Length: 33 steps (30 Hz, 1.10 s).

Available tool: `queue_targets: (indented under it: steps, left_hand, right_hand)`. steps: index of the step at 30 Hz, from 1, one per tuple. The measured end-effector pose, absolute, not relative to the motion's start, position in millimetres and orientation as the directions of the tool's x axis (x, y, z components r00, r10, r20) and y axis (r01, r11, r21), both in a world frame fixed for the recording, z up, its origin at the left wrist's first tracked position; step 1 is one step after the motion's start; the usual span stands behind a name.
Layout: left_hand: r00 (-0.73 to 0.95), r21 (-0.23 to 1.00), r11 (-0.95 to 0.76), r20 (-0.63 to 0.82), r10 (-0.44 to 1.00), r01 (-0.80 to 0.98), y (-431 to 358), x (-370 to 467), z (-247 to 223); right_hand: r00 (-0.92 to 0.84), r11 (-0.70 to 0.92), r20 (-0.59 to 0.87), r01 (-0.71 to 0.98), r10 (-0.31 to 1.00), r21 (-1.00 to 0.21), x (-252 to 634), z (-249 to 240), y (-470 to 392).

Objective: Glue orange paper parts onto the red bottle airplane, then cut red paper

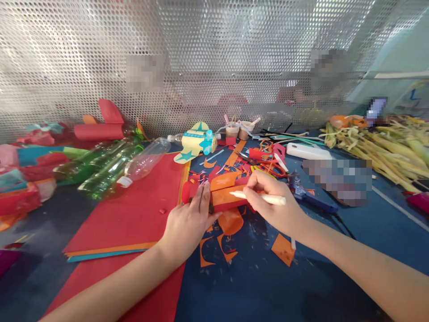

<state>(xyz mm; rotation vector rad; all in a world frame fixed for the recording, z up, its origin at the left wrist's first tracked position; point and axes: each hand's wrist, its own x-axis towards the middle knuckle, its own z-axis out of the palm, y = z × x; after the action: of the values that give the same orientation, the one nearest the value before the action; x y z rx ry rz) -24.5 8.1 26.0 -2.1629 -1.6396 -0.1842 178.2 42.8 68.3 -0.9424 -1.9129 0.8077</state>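
Note:
A tube-shaped piece covered in red and orange paper [223, 197] lies on its side in the middle of the table. My left hand [191, 219] grips its left end, fingers over the top and thumb along the near side. In my right hand [273, 201] is a white marker pen [273, 199], pinched between thumb and fingers, its tip at the orange paper band. An orange rounded paper piece [231, 221] sits just below the tube. Cut orange paper scraps [206, 254] lie nearer to me. Whatever the paper wraps is hidden.
Red paper sheets [127, 214] spread on the left, with green plastic bottles [112, 172] and a clear bottle [147, 161] behind. A yellow paper-covered bottle [197, 141], small cups [232, 130], scissors [268, 166], a blue glue gun [311, 199] and dry husks [378, 147] stand around.

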Motion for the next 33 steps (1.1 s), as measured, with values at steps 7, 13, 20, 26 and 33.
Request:
queue_targets:
  steps: [7,13,20,26,33]
  left_hand:
    - [0.312,-0.272,-0.222,0.351,0.883,0.936,8,-24,28]
    - [0.298,-0.264,-0.212,0.348,0.889,0.941,8,-24,27]
    - [0.362,-0.347,-0.23,0.388,0.848,0.909,9,-26,25]
    - [0.37,-0.355,-0.235,0.381,0.847,0.905,8,-25,27]
    - [0.345,-0.32,-0.227,0.385,0.856,0.92,8,-25,26]
  right_hand:
    - [-0.381,0.476,0.354,0.3,0.854,-0.827,178,62,47]
    - [-0.375,0.488,0.367,0.308,0.851,-0.817,178,60,49]
    - [-0.395,0.494,0.36,0.321,0.845,-0.808,179,54,50]
    - [-0.423,0.516,0.355,0.363,0.833,-0.776,178,54,48]
    - [-0.422,0.491,0.318,0.406,0.849,-0.771,177,55,47]
